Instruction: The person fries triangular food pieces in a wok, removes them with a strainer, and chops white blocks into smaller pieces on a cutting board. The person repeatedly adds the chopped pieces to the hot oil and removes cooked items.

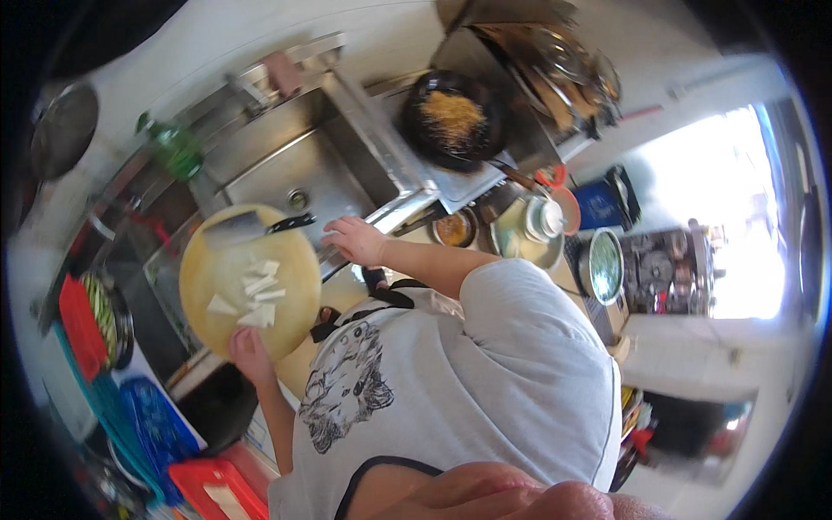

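A round yellowish cutting board (pixel 211 286) lies across the near edge of the sink. On it rest several thin white food slices (pixel 260 314), some overlapping. A cleaver (pixel 240 229) with a black riveted handle lies flat on the board's far part, its handle pointing right past the rim. My right hand (pixel 354 240) is just right of that handle, apart from it, over the sink's front edge, fingers apart and holding nothing. My left hand (pixel 250 356) is at the board's near rim, just below the slices. Whether its fingers grip the rim is unclear.
Beyond the board is a steel sink (pixel 286 162), with a green bottle (pixel 172 148) on its left. A wok (pixel 455 123) holding yellow-brown food sits right on the stove, its handle pointing my way. Red plastic trays (pixel 214 487) and a bowl of sliced green vegetables (pixel 101 318) stand left.
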The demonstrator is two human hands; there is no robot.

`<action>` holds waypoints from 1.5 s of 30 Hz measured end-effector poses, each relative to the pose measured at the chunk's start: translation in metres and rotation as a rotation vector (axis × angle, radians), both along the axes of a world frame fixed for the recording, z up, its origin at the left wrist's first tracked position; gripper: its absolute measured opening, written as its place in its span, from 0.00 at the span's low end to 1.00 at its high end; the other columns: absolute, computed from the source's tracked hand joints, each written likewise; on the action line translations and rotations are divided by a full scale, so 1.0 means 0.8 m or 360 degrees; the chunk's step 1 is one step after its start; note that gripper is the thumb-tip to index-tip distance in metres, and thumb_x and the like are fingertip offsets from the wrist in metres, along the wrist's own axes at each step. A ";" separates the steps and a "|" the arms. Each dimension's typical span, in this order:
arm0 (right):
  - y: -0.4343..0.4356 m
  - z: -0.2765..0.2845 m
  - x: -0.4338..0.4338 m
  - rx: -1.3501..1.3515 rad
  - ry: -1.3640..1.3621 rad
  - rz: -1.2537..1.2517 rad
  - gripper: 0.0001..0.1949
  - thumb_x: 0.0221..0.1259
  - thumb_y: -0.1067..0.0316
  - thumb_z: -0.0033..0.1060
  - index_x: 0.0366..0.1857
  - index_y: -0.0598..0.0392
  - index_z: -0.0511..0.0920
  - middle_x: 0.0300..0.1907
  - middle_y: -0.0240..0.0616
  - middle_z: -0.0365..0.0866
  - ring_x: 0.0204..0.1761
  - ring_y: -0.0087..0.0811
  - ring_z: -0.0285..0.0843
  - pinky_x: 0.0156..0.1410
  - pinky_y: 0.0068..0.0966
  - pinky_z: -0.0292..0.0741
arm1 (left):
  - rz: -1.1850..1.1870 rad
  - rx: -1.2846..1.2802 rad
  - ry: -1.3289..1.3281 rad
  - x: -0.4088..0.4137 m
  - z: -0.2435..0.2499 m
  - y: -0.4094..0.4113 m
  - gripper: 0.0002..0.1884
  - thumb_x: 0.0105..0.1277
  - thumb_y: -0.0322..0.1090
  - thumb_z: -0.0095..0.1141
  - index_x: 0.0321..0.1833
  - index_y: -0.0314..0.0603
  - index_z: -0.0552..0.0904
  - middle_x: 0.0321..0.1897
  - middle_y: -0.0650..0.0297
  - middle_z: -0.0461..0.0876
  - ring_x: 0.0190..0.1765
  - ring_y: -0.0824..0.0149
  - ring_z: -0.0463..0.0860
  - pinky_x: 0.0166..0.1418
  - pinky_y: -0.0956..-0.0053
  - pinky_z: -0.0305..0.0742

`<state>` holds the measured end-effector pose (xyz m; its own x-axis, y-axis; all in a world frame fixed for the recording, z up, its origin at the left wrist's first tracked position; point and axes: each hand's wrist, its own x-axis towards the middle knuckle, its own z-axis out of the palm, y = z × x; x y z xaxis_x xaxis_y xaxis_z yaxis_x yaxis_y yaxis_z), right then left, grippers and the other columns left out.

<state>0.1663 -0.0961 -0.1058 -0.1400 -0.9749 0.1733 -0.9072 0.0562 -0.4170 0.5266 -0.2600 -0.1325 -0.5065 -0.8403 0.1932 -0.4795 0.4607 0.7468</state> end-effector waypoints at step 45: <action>0.856 0.177 -1.034 -0.2297 -0.0770 -0.2366 0.11 0.70 0.62 0.48 0.37 0.60 0.75 0.31 0.38 0.80 0.33 0.27 0.76 0.40 0.27 0.75 | -0.0311 -0.0494 -0.0453 -0.602 0.164 0.372 0.07 0.67 0.28 0.55 0.44 0.33 0.81 0.43 0.51 0.78 0.50 0.53 0.80 0.49 0.65 0.80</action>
<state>-0.6612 0.5886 0.0362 -0.7402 0.6304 0.2339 -0.3336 -0.0424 -0.9418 0.0451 0.0380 -0.0014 -0.7189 -0.6484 0.2506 -0.5276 0.7437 0.4106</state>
